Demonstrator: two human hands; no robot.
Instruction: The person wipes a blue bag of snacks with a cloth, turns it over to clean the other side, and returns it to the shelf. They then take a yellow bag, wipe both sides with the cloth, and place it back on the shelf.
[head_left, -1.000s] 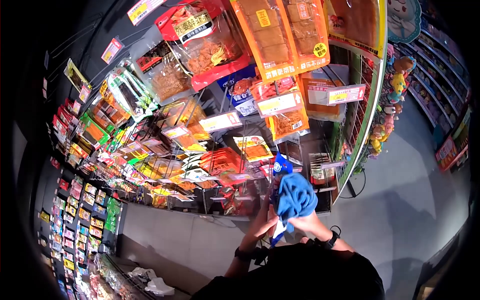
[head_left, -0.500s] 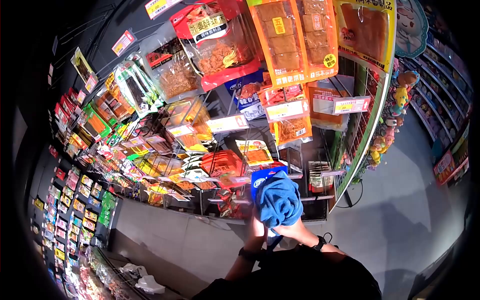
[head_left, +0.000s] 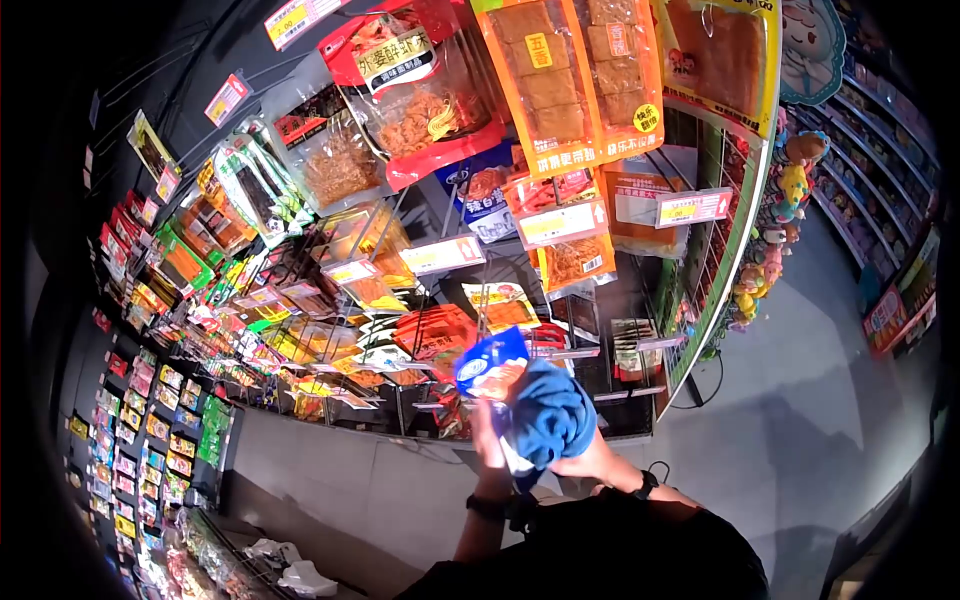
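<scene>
1. Blue packet (head_left: pixel 490 365), one in hand, is leaning at a slant in front of the lower rows of the snack rack (head_left: pixel 743 210).
2. One left hand (head_left: pixel 487 435) is gripping the packet near its lower end, before the rack, its fingers closing in a narrow, blurred hold.
3. One blue cloth (head_left: pixel 550 415) is bunching in folds before the rack, overlapping the packet's right side. The step in hand is apparently wiping or pressing the packet with it; which of the two, the view is not telling.
4. One right hand (head_left: pixel 585 462) is holding the cloth from below, before the rack; its fingertips are hiding, so their spread cannot be told. As a judgement, moving the cloth calls for the left hand to be steadying the packet.
5. Two dark wristbands are showing before the rack, one on the left wrist (head_left: pixel 487 507), one on the right (head_left: pixel 646 485).
6. Several plush toys (head_left: pixel 795 190) are hanging beside the rack's right side, too crowded to count exactly.
</scene>
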